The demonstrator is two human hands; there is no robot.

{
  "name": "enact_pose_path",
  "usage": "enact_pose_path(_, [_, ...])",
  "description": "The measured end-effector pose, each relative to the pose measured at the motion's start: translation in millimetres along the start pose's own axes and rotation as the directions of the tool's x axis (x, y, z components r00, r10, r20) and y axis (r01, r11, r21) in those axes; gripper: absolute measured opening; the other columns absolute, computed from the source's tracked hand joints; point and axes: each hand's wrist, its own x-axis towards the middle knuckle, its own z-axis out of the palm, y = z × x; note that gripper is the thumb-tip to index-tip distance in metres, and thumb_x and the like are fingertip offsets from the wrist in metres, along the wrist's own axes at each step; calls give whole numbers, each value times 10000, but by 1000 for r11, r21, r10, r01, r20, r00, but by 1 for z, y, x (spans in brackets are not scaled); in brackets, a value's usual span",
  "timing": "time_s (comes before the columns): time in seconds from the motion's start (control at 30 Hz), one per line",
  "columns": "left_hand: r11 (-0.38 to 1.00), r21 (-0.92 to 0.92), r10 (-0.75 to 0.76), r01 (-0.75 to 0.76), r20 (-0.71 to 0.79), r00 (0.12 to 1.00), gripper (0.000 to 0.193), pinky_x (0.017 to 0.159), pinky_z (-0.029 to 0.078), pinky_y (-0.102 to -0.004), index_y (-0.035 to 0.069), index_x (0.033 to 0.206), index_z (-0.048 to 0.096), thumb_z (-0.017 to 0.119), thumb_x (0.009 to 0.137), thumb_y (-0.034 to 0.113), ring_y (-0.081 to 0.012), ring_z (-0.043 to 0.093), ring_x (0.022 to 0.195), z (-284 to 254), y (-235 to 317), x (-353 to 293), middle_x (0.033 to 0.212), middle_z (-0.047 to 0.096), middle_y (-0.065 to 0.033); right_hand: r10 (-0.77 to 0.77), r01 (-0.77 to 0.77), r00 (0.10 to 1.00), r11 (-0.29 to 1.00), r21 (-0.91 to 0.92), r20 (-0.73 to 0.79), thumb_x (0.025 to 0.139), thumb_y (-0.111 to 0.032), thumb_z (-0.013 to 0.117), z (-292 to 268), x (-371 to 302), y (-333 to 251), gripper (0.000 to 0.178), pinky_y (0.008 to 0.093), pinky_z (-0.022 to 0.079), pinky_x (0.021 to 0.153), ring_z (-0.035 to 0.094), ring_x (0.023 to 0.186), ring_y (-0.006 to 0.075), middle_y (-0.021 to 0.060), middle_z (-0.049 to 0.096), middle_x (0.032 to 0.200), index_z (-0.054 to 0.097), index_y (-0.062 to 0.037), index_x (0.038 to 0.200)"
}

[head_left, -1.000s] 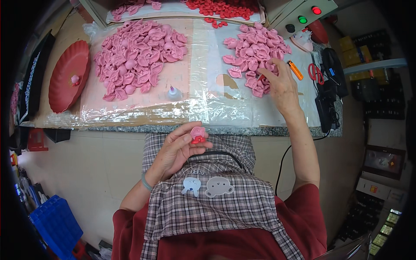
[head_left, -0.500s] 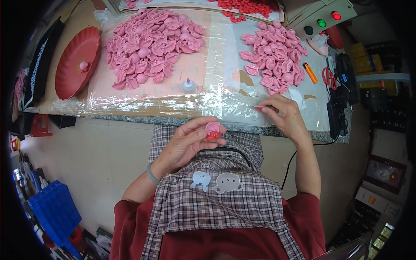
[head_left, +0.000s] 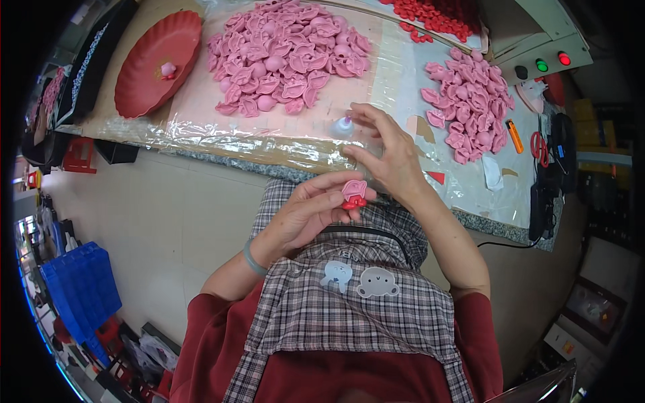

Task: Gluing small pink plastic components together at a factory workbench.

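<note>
My left hand (head_left: pixel 312 208) pinches a small figure piece (head_left: pixel 354 191), pink on top with a red lower part, between thumb and fingers above my apron. With thumb and fingers spread apart, my right hand (head_left: pixel 386 151) reaches over the table's front edge beside a small whitish squeeze bottle (head_left: pixel 342 127) with a purple-pink tip. Its fingertips are close to the bottle; whether they touch it I cannot tell. A small flat red piece (head_left: pixel 435 176) lies on the plastic sheet by my right wrist.
A large heap of pink moulded pieces (head_left: pixel 289 54) covers the table's middle, with a smaller pink heap (head_left: pixel 470 101) to the right. A red fluted dish (head_left: pixel 134 87) holds one small figure. An orange cutter (head_left: pixel 514 136), red-handled scissors (head_left: pixel 539 149) and a lit machine (head_left: pixel 547 50) stand right.
My right hand has moved left, from the table's right part to the squeeze bottle. The red piece that was in its fingers now lies on the sheet. My left hand still holds the figure piece.
</note>
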Motion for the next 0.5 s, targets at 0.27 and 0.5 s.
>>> enact_pose_path(0.27, [996, -50, 65, -67, -45, 997, 459, 838, 528, -288, 35, 1349, 466, 583, 928, 181, -179, 626, 898, -6, 3, -1, 1233, 561, -241, 154, -186, 981, 909, 372, 115, 843, -109, 671, 5, -1, 7, 316, 334, 516, 828, 642, 951, 219, 116, 620, 1087, 568, 9, 1118])
enact_pose_path(0.5, [998, 4, 56, -56, -1, 998, 502, 863, 529, -306, 37, 1367, 451, 609, 904, 153, -184, 634, 913, -6, 3, 2, 1242, 561, -243, 409, -393, 897, 570, 722, 166, 841, -154, 682, -54, -37, 0, 350, 232, 456, 659, 587, 822, 128, 65, 583, 1070, 609, 26, 1132])
